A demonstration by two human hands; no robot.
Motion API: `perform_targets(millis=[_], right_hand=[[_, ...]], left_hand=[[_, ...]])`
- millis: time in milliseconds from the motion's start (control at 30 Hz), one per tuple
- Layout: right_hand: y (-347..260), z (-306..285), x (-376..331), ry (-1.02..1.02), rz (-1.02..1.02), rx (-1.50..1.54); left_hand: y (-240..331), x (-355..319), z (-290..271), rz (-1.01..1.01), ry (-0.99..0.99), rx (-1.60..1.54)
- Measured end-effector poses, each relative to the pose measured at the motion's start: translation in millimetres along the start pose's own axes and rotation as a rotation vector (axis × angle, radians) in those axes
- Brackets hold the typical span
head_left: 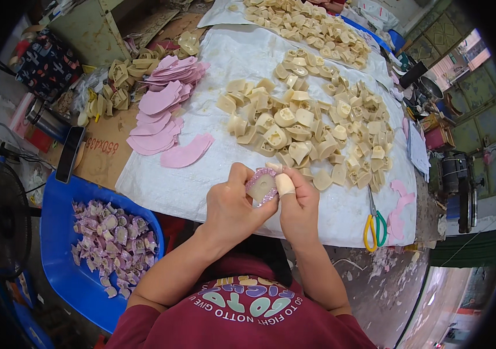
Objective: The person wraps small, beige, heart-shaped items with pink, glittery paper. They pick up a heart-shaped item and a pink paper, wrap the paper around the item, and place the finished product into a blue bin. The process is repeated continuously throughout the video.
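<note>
mauve glitter around a pale middle: in the head view, pinches a small piece [262, 187] between left hand [230, 200] and right hand [299, 209], narrow on both sides, above the white sheet [160, 189]. faces heaped beige pieces [286, 117], with pink cut-outs [187, 150] leftward, scissors [372, 215] rightward.

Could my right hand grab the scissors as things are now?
Probably: the scissors lie uncovered to its right, with nothing between. But the right hand is helping hold the pink piece and would likely need to let go.
</note>
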State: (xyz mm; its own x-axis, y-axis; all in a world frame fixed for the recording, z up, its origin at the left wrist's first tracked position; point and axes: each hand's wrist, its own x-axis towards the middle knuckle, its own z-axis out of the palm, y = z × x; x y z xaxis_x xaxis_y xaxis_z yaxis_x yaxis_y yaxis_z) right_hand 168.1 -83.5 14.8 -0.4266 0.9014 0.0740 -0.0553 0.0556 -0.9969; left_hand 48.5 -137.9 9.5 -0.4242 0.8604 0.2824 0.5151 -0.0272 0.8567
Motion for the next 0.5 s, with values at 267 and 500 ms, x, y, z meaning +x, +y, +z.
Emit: perform_targets(millis=[267, 500], right_hand=[[-8.4, -12.7, -6.7, -0.186, -0.005, -0.106], [-1.8, -12.2, -9.2, -0.168, 0.285, 0.149]], left_hand=[[-8.4, 10.0, -28.5, -0.131, -0.343, -0.514], [-15.3, 4.8, -23.5, 0.015, -0.098, -0.476]])
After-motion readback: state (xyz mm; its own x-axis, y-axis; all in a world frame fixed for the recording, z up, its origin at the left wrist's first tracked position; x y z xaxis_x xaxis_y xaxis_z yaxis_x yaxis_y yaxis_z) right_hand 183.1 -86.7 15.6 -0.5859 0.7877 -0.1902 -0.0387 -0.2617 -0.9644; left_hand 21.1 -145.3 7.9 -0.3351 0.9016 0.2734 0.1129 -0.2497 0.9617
